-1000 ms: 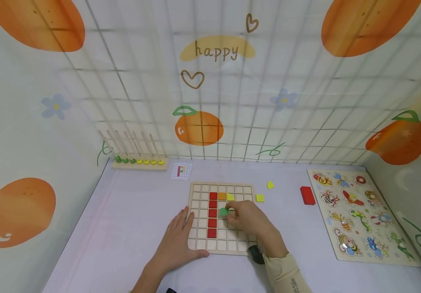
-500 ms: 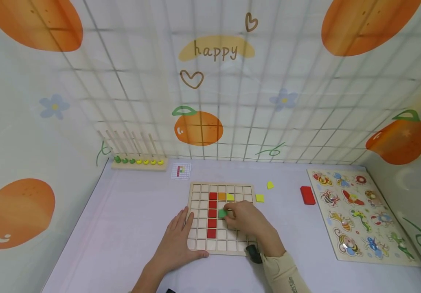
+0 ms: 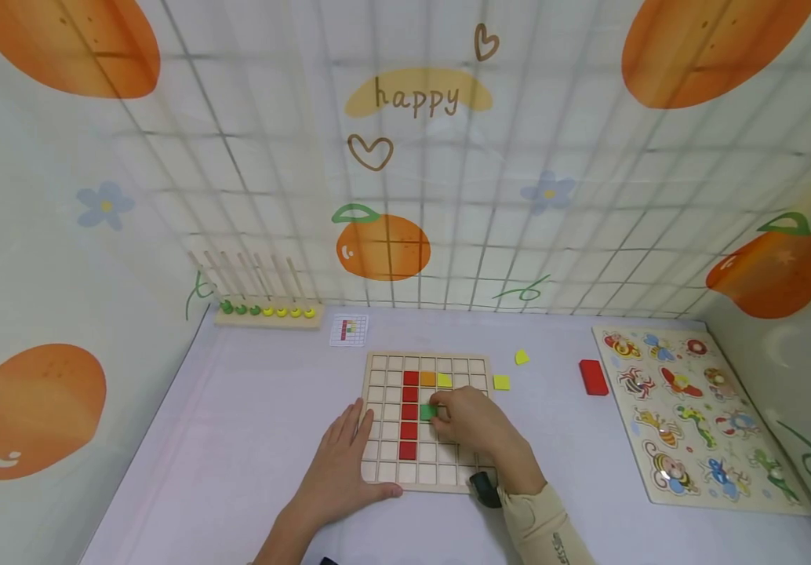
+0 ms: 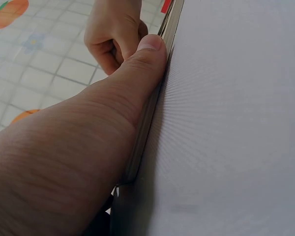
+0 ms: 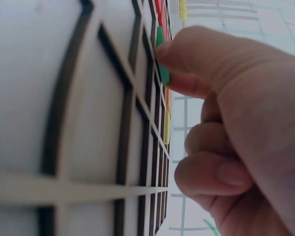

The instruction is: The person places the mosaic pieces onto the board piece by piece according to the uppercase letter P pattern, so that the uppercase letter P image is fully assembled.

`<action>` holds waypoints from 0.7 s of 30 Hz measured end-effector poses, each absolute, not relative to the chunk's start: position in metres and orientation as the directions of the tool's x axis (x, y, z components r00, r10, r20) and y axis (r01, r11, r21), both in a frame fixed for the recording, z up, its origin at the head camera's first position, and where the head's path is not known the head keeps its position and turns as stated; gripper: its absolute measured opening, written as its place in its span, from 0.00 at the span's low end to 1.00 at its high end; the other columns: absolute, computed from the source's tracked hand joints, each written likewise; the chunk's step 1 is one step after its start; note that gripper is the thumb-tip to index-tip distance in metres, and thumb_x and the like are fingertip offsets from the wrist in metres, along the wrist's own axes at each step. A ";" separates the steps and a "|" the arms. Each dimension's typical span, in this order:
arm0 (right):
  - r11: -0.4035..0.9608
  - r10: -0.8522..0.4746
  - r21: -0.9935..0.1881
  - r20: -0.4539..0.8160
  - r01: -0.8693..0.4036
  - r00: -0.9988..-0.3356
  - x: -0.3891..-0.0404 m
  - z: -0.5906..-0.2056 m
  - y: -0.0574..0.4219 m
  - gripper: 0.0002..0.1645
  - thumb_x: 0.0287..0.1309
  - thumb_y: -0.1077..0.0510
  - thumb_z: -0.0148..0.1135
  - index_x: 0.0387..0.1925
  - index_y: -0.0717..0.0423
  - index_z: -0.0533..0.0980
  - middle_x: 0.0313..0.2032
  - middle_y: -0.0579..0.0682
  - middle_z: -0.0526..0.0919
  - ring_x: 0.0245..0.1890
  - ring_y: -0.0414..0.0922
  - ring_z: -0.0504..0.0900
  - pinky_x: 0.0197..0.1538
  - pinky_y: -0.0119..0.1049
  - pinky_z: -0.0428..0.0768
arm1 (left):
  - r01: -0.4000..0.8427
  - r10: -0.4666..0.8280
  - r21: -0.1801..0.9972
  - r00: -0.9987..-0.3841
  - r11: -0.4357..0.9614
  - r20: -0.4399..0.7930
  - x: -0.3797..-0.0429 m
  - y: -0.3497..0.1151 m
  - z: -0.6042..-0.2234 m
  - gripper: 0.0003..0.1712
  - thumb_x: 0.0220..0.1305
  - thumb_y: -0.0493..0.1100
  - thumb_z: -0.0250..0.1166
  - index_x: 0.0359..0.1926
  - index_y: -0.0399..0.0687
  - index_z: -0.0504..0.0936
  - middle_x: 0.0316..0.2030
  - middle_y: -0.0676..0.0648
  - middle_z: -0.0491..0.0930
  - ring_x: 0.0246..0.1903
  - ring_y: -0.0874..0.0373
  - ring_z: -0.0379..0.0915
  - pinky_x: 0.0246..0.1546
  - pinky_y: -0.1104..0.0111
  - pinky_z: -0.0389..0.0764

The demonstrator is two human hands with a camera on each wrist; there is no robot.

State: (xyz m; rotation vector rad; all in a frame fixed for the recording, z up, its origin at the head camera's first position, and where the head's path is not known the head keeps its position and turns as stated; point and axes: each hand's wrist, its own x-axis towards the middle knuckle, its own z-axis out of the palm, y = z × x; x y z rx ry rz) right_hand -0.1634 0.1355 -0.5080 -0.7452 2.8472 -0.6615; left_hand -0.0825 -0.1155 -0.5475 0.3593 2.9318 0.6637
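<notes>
In the head view a wooden grid board (image 3: 387, 475) lies on the table. My right hand (image 3: 474, 420) pinches a green square tile (image 3: 427, 412) between thumb and index finger, at a cell right beside the red column. The right wrist view shows the green tile (image 5: 162, 56) tilted against the grid bars, the other fingers curled. My left hand (image 3: 340, 471) rests at the board's near left corner, fingers extended along the left edge. Its thumb (image 4: 150, 46) touches the front edge. Several red tiles (image 3: 409, 430) form a column; an orange tile (image 3: 428, 379) and a yellow tile (image 3: 444, 380) continue from its top.
A small pattern card (image 3: 349, 330) lies behind the board, beside a peg rack (image 3: 269, 314) with green and yellow beads. Two yellow pieces, a square (image 3: 501, 382) and a rounded one (image 3: 521, 357), lie right of the board. Farther right are a red block (image 3: 593, 377) and an insect puzzle (image 3: 695, 416).
The green tile has shifted slightly left and down, and now sits flatter over its cell, with my right hand still pinching it. My left hand stays in place.
</notes>
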 end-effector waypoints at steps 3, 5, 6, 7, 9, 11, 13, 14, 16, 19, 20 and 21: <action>0.785 -0.486 -0.447 -0.016 -0.429 -0.874 -0.164 -0.508 0.134 0.12 0.60 0.56 0.69 0.46 0.51 0.87 0.36 0.43 0.90 0.29 0.35 0.76 0.39 0.32 0.80 | 0.203 0.254 0.439 -0.965 0.875 -0.060 -0.083 -0.116 -0.548 0.77 0.40 0.86 0.66 0.82 0.48 0.50 0.83 0.46 0.41 0.82 0.47 0.39 0.79 0.48 0.53; 0.786 -0.481 -0.454 -0.022 -0.420 -0.876 -0.164 -0.508 0.133 0.12 0.60 0.55 0.69 0.46 0.51 0.87 0.37 0.43 0.90 0.29 0.35 0.75 0.39 0.32 0.80 | 0.200 0.252 0.442 -0.966 0.874 -0.062 -0.083 -0.116 -0.548 0.77 0.40 0.86 0.67 0.82 0.48 0.51 0.83 0.46 0.41 0.82 0.47 0.39 0.79 0.48 0.53; 0.786 -0.479 -0.457 -0.024 -0.416 -0.877 -0.164 -0.508 0.133 0.12 0.60 0.55 0.69 0.46 0.51 0.87 0.37 0.43 0.90 0.29 0.35 0.75 0.39 0.32 0.80 | 0.201 0.253 0.442 -0.966 0.874 -0.062 -0.083 -0.115 -0.548 0.77 0.40 0.86 0.67 0.81 0.48 0.51 0.83 0.45 0.41 0.82 0.46 0.39 0.79 0.48 0.54; 0.786 -0.477 -0.460 -0.026 -0.413 -0.879 -0.164 -0.508 0.133 0.12 0.60 0.55 0.69 0.46 0.51 0.87 0.37 0.44 0.90 0.29 0.35 0.75 0.39 0.32 0.80 | 0.199 0.252 0.444 -0.966 0.874 -0.064 -0.083 -0.115 -0.547 0.77 0.40 0.86 0.67 0.81 0.48 0.51 0.83 0.45 0.41 0.82 0.46 0.39 0.79 0.47 0.54; 0.788 -0.474 -0.460 -0.029 -0.410 -0.880 -0.164 -0.508 0.133 0.12 0.61 0.54 0.69 0.46 0.51 0.88 0.38 0.44 0.90 0.29 0.35 0.75 0.39 0.32 0.81 | 0.199 0.253 0.443 -0.965 0.874 -0.065 -0.083 -0.115 -0.547 0.77 0.40 0.86 0.67 0.81 0.48 0.51 0.83 0.45 0.41 0.82 0.46 0.39 0.79 0.47 0.54; 0.789 -0.471 -0.463 -0.033 -0.405 -0.881 -0.164 -0.509 0.133 0.13 0.61 0.54 0.69 0.46 0.52 0.88 0.38 0.44 0.90 0.29 0.35 0.75 0.38 0.31 0.80 | 0.200 0.254 0.444 -0.965 0.874 -0.064 -0.083 -0.115 -0.547 0.77 0.40 0.86 0.67 0.81 0.48 0.51 0.83 0.45 0.41 0.82 0.46 0.39 0.79 0.47 0.53; 0.788 -0.466 -0.472 -0.040 -0.395 -0.884 -0.164 -0.509 0.133 0.13 0.62 0.54 0.69 0.46 0.52 0.88 0.38 0.44 0.90 0.27 0.35 0.74 0.36 0.30 0.78 | 0.204 0.256 0.443 -0.965 0.873 -0.059 -0.083 -0.115 -0.547 0.77 0.40 0.86 0.67 0.81 0.47 0.52 0.83 0.45 0.42 0.82 0.46 0.39 0.79 0.47 0.53; 0.788 -0.463 -0.477 -0.043 -0.389 -0.885 -0.164 -0.509 0.133 0.13 0.62 0.54 0.70 0.46 0.52 0.88 0.37 0.44 0.90 0.26 0.35 0.74 0.35 0.29 0.77 | 0.205 0.256 0.442 -0.965 0.873 -0.058 -0.083 -0.115 -0.547 0.77 0.40 0.85 0.67 0.81 0.47 0.52 0.83 0.45 0.42 0.82 0.46 0.39 0.79 0.47 0.53; 0.784 -0.455 -0.495 -0.049 -0.374 -0.889 -0.163 -0.508 0.133 0.12 0.62 0.54 0.70 0.46 0.53 0.88 0.36 0.44 0.90 0.25 0.35 0.73 0.32 0.29 0.75 | 0.206 0.256 0.441 -0.965 0.874 -0.057 -0.083 -0.115 -0.547 0.77 0.40 0.85 0.67 0.81 0.47 0.51 0.83 0.45 0.42 0.82 0.46 0.39 0.79 0.47 0.53; 0.781 -0.448 -0.506 -0.047 -0.365 -0.893 -0.162 -0.507 0.132 0.12 0.61 0.54 0.70 0.45 0.53 0.88 0.35 0.44 0.89 0.25 0.35 0.73 0.31 0.28 0.74 | 0.204 0.256 0.443 -0.965 0.873 -0.061 -0.083 -0.115 -0.546 0.77 0.40 0.85 0.67 0.81 0.47 0.51 0.83 0.45 0.42 0.82 0.46 0.39 0.79 0.47 0.53; 0.781 -0.447 -0.507 -0.046 -0.365 -0.893 -0.162 -0.507 0.132 0.12 0.61 0.53 0.71 0.45 0.53 0.88 0.34 0.43 0.89 0.25 0.35 0.73 0.31 0.28 0.74 | 0.203 0.256 0.443 -0.965 0.873 -0.064 -0.083 -0.115 -0.546 0.77 0.40 0.85 0.67 0.81 0.47 0.51 0.83 0.45 0.42 0.82 0.46 0.39 0.79 0.47 0.53; 0.780 -0.446 -0.508 -0.045 -0.364 -0.894 -0.162 -0.507 0.132 0.12 0.61 0.53 0.71 0.45 0.53 0.88 0.33 0.43 0.88 0.24 0.35 0.73 0.30 0.28 0.74 | 0.202 0.256 0.443 -0.964 0.874 -0.067 -0.083 -0.115 -0.546 0.77 0.40 0.85 0.67 0.81 0.47 0.51 0.83 0.45 0.41 0.82 0.46 0.39 0.79 0.47 0.53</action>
